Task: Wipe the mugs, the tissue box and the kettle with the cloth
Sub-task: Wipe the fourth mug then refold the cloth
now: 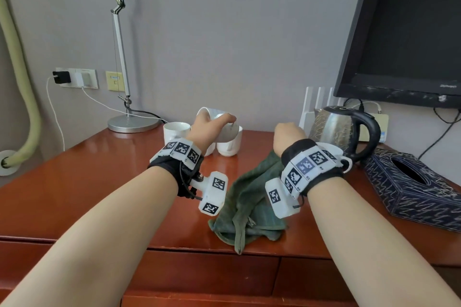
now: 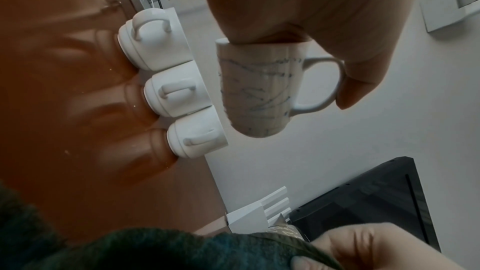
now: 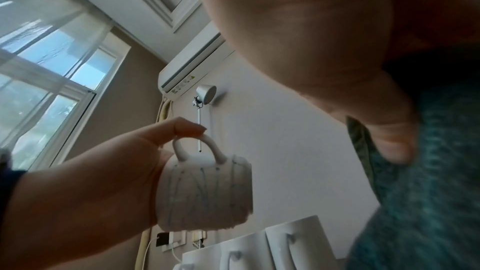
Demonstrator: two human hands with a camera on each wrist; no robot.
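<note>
The left hand (image 1: 212, 124) is gripping a tipped mug (image 2: 255, 89) above the bench (image 1: 99, 169) while the right hand (image 1: 289, 136) is pinching the green cloth (image 1: 249, 207).

Right hand (image 1: 289, 138) hides its fingers; wrist band covers a mug (image 1: 345, 161)

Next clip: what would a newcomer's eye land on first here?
Probably the left hand, holding a line-patterned white mug tipped in the air above three plain white mugs standing in a row on the red-brown dresser. Next, the green cloth gripped by the right hand, trailing to the dresser's front edge. The steel kettle and dark tissue box sit at the right.
</note>
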